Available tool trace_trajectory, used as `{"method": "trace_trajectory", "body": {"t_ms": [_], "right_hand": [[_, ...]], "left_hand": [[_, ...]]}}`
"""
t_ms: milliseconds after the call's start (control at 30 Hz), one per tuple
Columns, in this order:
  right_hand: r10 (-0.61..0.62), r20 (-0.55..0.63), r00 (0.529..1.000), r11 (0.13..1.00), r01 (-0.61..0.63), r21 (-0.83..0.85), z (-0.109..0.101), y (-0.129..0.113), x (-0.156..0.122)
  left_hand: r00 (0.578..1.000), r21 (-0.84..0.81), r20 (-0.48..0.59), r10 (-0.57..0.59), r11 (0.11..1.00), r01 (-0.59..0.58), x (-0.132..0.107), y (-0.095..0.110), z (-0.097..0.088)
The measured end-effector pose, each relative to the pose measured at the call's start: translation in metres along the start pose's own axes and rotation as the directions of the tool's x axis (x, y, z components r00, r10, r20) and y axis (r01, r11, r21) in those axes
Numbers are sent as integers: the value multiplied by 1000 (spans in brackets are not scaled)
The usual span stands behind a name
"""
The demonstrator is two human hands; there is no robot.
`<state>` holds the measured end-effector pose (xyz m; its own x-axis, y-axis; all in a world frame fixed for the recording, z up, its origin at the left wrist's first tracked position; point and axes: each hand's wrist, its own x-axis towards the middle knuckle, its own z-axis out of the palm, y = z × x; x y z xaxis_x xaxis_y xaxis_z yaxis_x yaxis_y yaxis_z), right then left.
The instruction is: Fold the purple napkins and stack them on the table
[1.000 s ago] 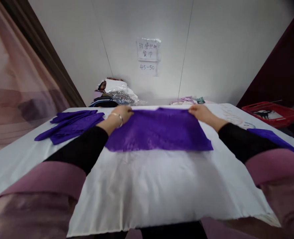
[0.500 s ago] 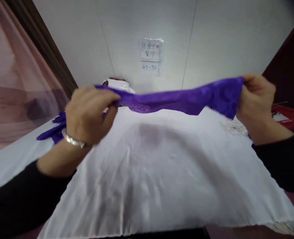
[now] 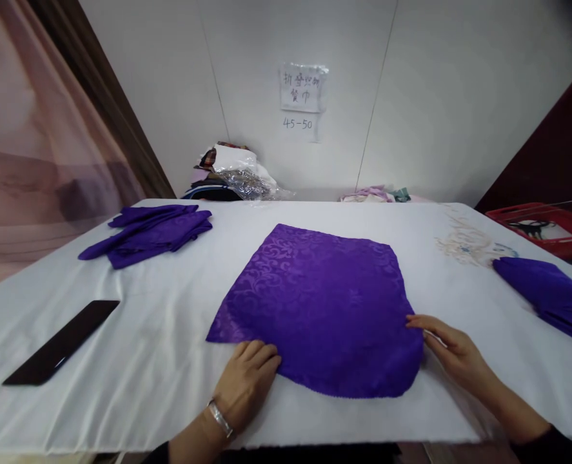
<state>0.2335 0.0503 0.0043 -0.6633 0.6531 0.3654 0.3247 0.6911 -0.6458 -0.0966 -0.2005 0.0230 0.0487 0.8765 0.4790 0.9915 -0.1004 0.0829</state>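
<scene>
A purple cloth napkin with a scroll pattern lies spread on the white tablecloth, its near right part slightly rippled. At its near edge, left of the middle, my left hand has curled fingers gripping the cloth; a silver bracelet circles that wrist. My right hand pinches the right edge of the napkin between thumb and fingers.
Crumpled purple napkins lie at the far left, and a folded purple stack is at the right. A dark flat strip rests at the left. Beyond the right edge stands a red basket. Bagged cloths sit by the wall.
The napkin was stretched in the air between both hands; now it lies on the table. Both hands have come down and closer to me, still on its edges. The view has tilted slightly.
</scene>
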Motion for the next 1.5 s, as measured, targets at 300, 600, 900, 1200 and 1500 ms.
{"method": "trace_trajectory", "body": {"t_ms": [300, 600, 900, 1200, 1500], "right_hand": [[-126, 208, 970, 986, 145, -78, 13, 15, -38], [-311, 306, 900, 935, 347, -71, 15, -6, -33], [-305, 234, 923, 951, 283, 120, 9, -16, -31], [-139, 249, 958, 987, 114, 110, -6, -29, -40], [93, 225, 970, 976, -134, 175, -20, -73, -24]], "left_hand": [[998, 60, 16, -67, 996, 66, -11, -10, 6], [985, 165, 80, -149, 977, 135, -20, -53, 22], [963, 141, 121, -239, 965, 222, -32, -93, 15], [972, 135, -46, -229, 963, 233, -47, -102, -4], [941, 86, -102, -323, 939, 332, -55, -97, -15]]}}
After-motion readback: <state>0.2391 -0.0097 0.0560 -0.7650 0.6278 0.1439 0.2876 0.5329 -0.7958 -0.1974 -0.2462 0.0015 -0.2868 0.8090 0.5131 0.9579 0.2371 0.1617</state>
